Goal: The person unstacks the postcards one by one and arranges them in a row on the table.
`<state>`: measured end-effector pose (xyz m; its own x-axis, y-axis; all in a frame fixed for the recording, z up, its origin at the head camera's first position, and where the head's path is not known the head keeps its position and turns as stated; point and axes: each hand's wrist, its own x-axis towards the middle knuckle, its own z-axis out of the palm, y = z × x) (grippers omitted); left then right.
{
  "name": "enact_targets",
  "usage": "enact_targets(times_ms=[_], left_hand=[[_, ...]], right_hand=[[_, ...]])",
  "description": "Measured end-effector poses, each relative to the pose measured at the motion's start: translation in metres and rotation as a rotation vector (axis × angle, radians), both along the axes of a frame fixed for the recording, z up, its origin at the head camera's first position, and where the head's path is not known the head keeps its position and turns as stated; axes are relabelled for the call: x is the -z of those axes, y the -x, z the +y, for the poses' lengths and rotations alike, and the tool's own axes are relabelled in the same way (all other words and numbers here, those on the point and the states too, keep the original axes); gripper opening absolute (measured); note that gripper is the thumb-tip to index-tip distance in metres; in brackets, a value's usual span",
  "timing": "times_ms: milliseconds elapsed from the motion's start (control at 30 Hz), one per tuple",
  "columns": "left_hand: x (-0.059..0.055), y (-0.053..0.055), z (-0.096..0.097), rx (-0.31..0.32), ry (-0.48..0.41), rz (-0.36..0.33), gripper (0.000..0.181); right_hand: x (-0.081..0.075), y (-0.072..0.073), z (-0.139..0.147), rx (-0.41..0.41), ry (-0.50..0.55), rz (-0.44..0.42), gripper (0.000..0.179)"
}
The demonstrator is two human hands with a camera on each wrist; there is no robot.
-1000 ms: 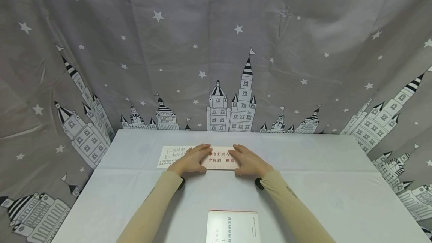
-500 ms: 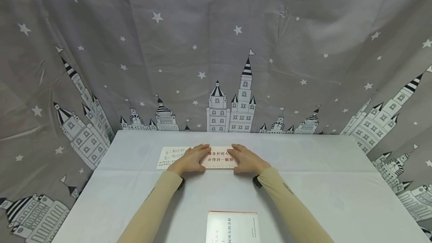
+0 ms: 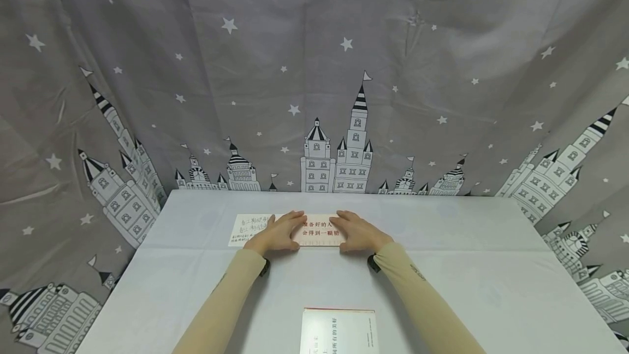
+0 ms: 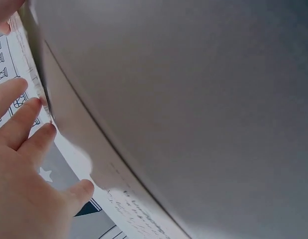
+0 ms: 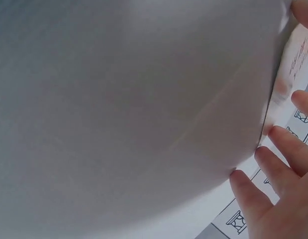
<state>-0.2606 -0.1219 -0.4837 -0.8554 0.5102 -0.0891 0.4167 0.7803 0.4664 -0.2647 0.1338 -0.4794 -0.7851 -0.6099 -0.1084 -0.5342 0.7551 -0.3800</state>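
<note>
Left grip, right grip, book between

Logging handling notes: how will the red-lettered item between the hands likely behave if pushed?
The red-lettered item lies flat, so it would probably slide, not roll or tip. Its straight near edge suggests stiffness; its thinness hints at lightness.

Strip, red print, two lines: 准备好的人 / 会得到一颗糖; line ends partly covered. Card, handwritten: two larger lines, each apparently opening 春江潮水; smaller lines illegible. Book, sideways: 间所有的美好, also 上; lower part cut off, small print unreadable. Wrist views: lettering too blurred to read.
</note>
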Motion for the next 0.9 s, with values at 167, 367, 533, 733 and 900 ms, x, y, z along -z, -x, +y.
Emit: enact_targets(times_ms=[167,367,533,733,900], left_hand=[[0.002,0.000,-0.001,0.008,0.003,0.012,0.078],[0.005,0.000,-0.005,0.020,-0.016,0.031,0.079],[0.006,-0.002,-0.007,0.023,-0.010,0.038,0.080],[0.005,-0.012,-0.007,0.026,-0.014,0.059,0.080],[0.003,-0.026,-0.006,0.067,-0.039,0.070,0.079]], right_hand=[[0.000,-0.001,0.001,0.010,0.032,-0.007,0.082],[0.002,-0.006,0.002,0.033,0.099,0.011,0.077],[0.000,-0.010,0.005,0.022,0.099,0.044,0.077],[-0.001,-0.016,0.011,0.027,0.064,0.033,0.080],[0.000,-0.028,0.017,0.010,0.072,0.049,0.080]])
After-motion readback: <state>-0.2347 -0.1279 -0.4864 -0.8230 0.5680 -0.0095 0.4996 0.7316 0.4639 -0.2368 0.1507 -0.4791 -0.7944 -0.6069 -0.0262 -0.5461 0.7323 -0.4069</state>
